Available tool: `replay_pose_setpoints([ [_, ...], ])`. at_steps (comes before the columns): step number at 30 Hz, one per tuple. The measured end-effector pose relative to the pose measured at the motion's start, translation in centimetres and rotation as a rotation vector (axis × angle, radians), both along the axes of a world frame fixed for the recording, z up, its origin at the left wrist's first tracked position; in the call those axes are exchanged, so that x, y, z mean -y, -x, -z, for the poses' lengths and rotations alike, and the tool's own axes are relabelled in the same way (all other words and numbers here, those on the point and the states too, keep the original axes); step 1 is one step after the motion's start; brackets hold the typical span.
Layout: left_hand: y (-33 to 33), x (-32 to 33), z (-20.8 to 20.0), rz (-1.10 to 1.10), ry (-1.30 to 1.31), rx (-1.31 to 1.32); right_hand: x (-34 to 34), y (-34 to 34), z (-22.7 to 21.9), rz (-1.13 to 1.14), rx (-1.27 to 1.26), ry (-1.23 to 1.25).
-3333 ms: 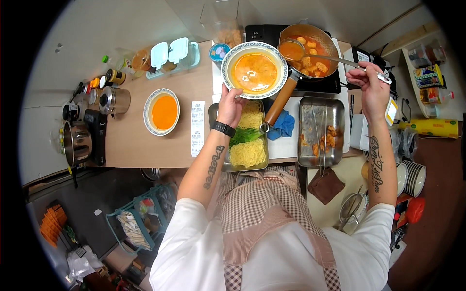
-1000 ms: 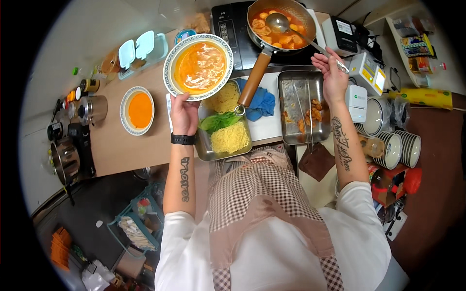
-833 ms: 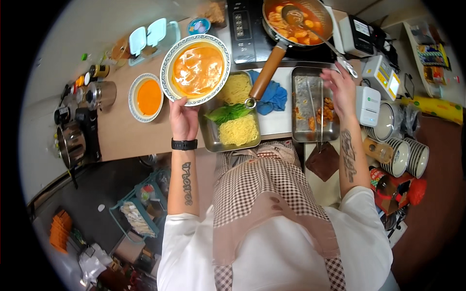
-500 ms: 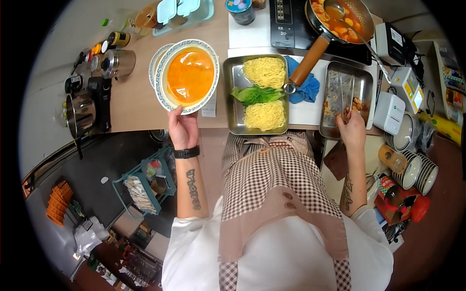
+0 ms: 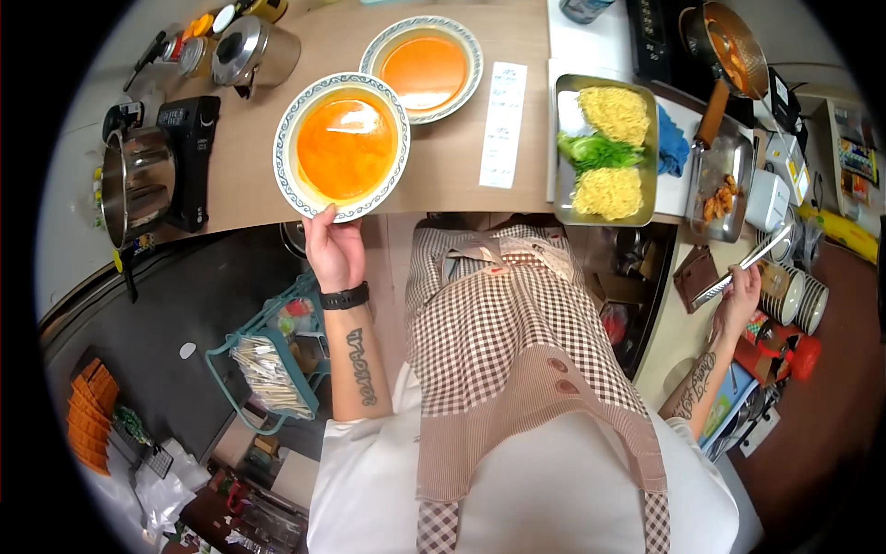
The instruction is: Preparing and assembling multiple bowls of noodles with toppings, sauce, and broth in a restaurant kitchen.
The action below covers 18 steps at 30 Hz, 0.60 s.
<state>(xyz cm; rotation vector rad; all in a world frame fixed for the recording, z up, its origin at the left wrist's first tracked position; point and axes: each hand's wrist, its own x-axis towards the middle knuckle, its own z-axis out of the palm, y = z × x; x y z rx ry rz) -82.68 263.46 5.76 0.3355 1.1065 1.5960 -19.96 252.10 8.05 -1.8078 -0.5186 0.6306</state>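
Observation:
My left hand [image 5: 334, 251] grips the near rim of a patterned bowl of orange soup [image 5: 288, 148], at the counter's front edge. Just behind it, a second bowl of orange soup [image 5: 469, 92] stands on the counter, its near left side partly covered by the first. Out to the right, my right hand [image 5: 741, 294] is closed around metal tongs [image 5: 715, 288], held clear of the trays. A metal tray [image 5: 563, 198] holds two heaps of yellow noodles [image 5: 607, 192] with green lettuce [image 5: 591, 150] between them. Brown cooked pieces [image 5: 720, 198] lie in another metal tray [image 5: 706, 157].
A pan with a wooden handle [image 5: 712, 113] sits at the far right beside a blue cloth [image 5: 671, 143]. A long paper slip [image 5: 503, 125] lies between bowls and noodle tray. Metal pots [image 5: 148, 175] stand at left. Stacked bowls [image 5: 808, 305] are beyond my right hand.
My right hand has lifted the tongs out of the tray of brown pieces and swung them right. The view has turned, exposing the second bowl and slip. My left hand still holds its bowl.

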Motion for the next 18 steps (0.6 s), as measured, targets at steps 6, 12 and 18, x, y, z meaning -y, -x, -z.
replay_pose_setpoints([
  [6, 7.9, -0.2, 3.1, 0.016, 0.045, 0.041, -0.5, 13.4, -5.0, -0.149, -0.228, -0.164],
  [12, 11.1, -1.1, 6.3, 0.044, 0.046, 0.037, -8.7, 32.0, -6.9, -0.636, -0.305, 0.346],
  [18, 12.1, -2.4, 10.2, 0.073, 0.080, 0.107, -16.2, 45.5, -2.9, -1.353, 0.640, 0.243],
])
